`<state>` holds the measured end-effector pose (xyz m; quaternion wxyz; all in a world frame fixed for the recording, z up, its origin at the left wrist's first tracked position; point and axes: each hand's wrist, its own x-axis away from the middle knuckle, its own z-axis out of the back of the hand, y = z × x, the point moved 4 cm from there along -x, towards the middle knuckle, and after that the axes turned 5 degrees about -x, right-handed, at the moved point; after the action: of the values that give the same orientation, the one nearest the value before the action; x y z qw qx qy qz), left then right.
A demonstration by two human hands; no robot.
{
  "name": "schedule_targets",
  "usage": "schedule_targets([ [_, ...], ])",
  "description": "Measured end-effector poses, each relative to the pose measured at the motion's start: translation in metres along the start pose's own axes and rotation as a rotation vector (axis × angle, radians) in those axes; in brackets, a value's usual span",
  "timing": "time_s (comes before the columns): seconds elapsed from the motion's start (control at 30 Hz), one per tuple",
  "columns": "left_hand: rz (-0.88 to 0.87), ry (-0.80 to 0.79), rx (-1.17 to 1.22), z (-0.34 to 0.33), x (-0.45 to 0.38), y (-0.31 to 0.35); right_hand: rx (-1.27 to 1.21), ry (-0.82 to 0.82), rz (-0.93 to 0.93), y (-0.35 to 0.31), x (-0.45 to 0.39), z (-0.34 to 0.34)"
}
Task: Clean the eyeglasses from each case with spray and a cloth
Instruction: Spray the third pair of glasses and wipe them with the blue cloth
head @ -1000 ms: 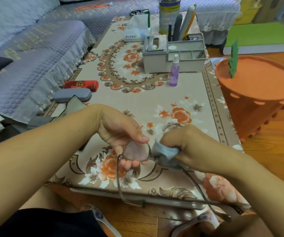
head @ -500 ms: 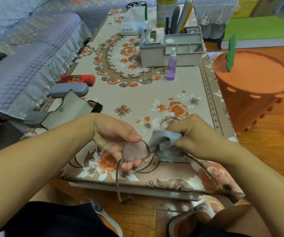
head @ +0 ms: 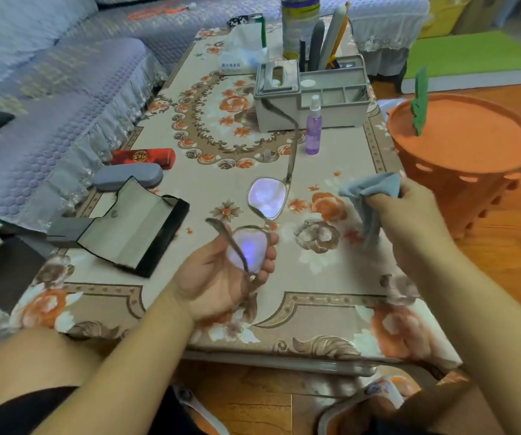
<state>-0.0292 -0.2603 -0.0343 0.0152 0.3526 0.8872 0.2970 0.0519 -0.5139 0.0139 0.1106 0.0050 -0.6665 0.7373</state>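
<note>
Floral table (head: pixel 331 287), left hand (head: pixel 221 277) palm-up gripping eyeglasses (head: pixel 267 202), right hand (head: pixel 409 211) raised clutching cloth (head: pixel 369 191)

The left hand (head: pixel 221 277) covered the lower rim of the near lens of the glasses (head: pixel 267 202), and the folded arm crossing that lens blurred into it. The far arm faded out against the grey organiser (head: pixel 312 98). The fingers of the right hand (head: pixel 409 221) were hidden inside the blue cloth (head: pixel 369 189). The print on the red case (head: pixel 143 157) was too small to read. The tall can (head: pixel 300 23) was cut off by the top edge. The slippers (head: pixel 369 403) were partly hidden under the counter (head: pixel 331 309) and cut by the bottom edge.
</note>
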Motion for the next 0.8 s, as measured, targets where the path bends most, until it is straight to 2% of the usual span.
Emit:
schedule_targets([
  [0.1, -0.033, -0.013, 0.183, -0.007, -0.018, -0.024, -0.144, 0.038, -0.103, 0.009, 0.008, -0.018],
  [0.2, -0.041, 0.018, 0.22, -0.013, -0.033, -0.048, -0.309, 0.115, -0.135, 0.005, 0.012, -0.026],
  [0.23, -0.039, 0.037, 0.214, -0.015, -0.038, -0.054, -0.259, 0.091, -0.102, 0.004, 0.012, -0.03],
  [0.37, -0.072, 0.118, 0.187, -0.017, -0.047, -0.059, 0.193, -0.102, 0.025, -0.005, 0.013, -0.036],
  [0.47, -0.084, 0.124, 0.224, -0.013, -0.041, -0.052, 0.61, -0.062, 0.299, -0.02, 0.003, -0.019],
  [0.53, -0.104, 0.133, 0.229, -0.007, -0.036, -0.044, 0.723, -0.05, 0.412, -0.034, -0.003, -0.006],
  [0.6, -0.13, 0.127, 0.234, -0.005, -0.032, -0.034, 0.649, -0.076, 0.438, -0.043, -0.005, 0.006],
  [0.73, -0.167, 0.129, 0.238, -0.007, -0.03, -0.021, 0.003, -0.326, 0.285, -0.052, 0.001, 0.011],
  [0.77, -0.172, 0.136, 0.235, -0.008, -0.03, -0.018, 0.008, -0.321, 0.27, -0.05, -0.001, 0.012],
  [0.8, -0.177, 0.14, 0.226, -0.008, -0.029, -0.016, 0.119, -0.283, 0.283, -0.047, -0.004, 0.014],
])
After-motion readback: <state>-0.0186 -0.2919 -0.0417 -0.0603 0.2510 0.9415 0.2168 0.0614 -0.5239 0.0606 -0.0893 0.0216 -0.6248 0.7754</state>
